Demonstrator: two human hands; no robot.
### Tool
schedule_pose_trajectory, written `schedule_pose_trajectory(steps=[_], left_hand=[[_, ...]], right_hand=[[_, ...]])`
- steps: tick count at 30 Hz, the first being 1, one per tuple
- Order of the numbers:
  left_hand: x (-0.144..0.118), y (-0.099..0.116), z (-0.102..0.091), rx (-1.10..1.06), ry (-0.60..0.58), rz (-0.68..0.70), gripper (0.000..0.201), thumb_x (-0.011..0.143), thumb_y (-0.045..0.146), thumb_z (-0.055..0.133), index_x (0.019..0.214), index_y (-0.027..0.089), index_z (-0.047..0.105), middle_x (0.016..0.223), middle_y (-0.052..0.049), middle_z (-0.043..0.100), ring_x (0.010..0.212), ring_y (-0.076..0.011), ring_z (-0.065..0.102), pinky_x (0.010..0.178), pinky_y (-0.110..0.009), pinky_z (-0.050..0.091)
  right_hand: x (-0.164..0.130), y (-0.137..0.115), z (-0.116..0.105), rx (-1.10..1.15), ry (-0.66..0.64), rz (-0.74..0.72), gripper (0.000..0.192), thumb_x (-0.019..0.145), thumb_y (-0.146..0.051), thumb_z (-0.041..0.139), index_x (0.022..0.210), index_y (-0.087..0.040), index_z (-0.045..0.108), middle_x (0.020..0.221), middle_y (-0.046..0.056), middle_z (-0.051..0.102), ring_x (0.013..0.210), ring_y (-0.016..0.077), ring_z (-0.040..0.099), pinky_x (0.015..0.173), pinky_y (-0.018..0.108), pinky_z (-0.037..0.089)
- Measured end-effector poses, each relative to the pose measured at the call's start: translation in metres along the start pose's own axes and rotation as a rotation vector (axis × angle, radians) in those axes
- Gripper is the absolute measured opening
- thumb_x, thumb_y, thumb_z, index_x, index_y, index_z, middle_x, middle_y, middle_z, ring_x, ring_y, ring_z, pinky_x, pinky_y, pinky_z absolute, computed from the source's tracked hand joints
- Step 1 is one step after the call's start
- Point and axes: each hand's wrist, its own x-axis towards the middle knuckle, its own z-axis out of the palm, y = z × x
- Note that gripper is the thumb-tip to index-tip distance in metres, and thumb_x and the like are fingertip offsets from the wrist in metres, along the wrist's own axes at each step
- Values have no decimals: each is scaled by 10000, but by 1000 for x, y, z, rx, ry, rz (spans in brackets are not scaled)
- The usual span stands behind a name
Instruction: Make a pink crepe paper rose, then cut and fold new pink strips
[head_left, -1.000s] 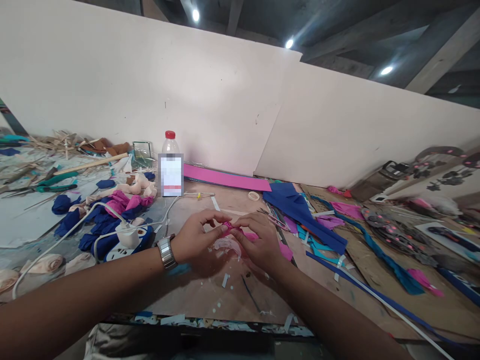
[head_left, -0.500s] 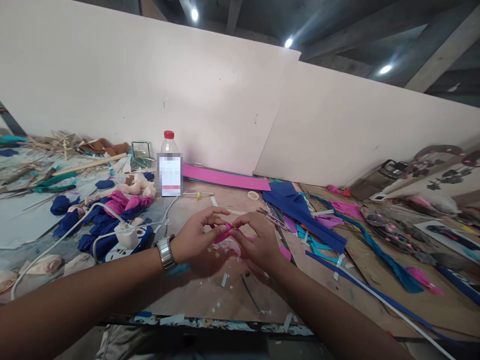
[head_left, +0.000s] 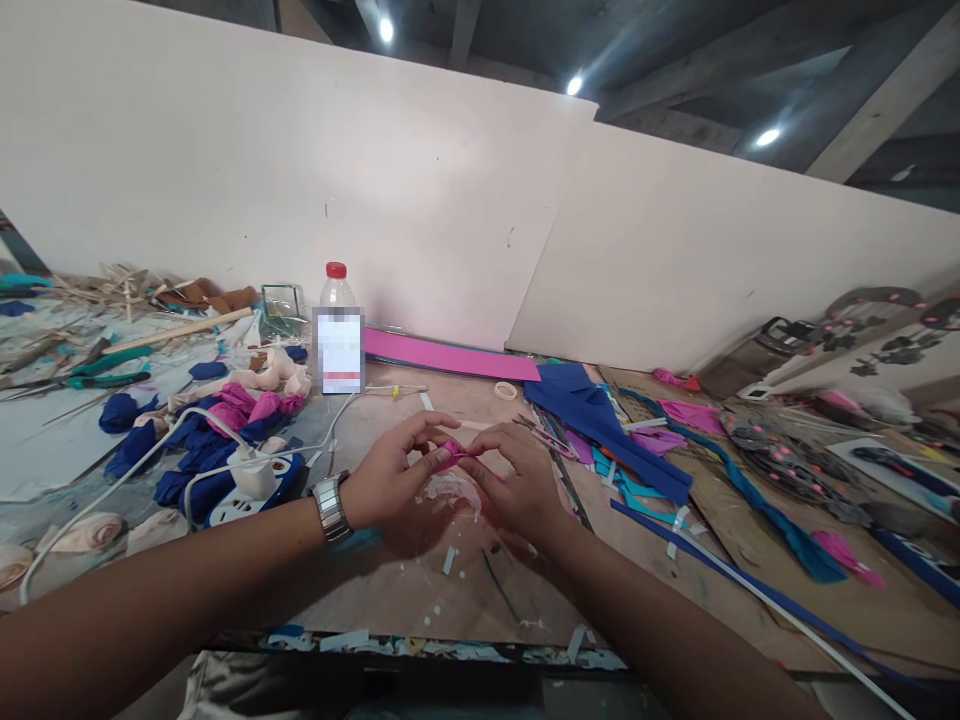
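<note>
Wooden workbench [head_left: 390, 590] bearing, left of the hands, a power strip [head_left: 251, 480] and labelled bottle [head_left: 339, 335]; right of them, blue paper sheets [head_left: 600, 425]; beyond them, a tape roll [head_left: 506, 390].

No legible text; bottle [head_left: 339, 330] label blurred

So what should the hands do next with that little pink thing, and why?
Probably keep rolling it tighter: the left hand and right hand both pinch the small pink piece at their fingertips, just above the table, and it looks only partly curled.
</note>
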Motion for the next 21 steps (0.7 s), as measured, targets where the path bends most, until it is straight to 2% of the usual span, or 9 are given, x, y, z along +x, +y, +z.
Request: schedule_pose_trajectory(steps=[14,17,21], left_hand=[[-1,-3,0,79,-13,49,284,1012,349,510,1254,206,549,1027,-69,702,944,-180,666,852,-306,509],[-2,-2,0,91,-44,74,291,1015,351,497,1266,213,552,1079,-77,709,987,-193,669,875,-320,515],[-3,0,-1,162,-55,101,313,1010,335,505,1296,213,544,1075,-74,706,986,-194,665,893,-330,512]], right_hand=[[-1,-3,-1,5,-35,33,110,889,-295,715,812,-237,662,808,7,706,806,201,621,814,377,436],[-2,-3,0,24,-63,63,64,904,-292,683,937,-237,677,893,30,707,854,206,629,806,367,463],[-3,-3,1,57,-127,16,182,941,-261,628,1109,-276,698,1059,51,715,991,218,648,883,383,491]])
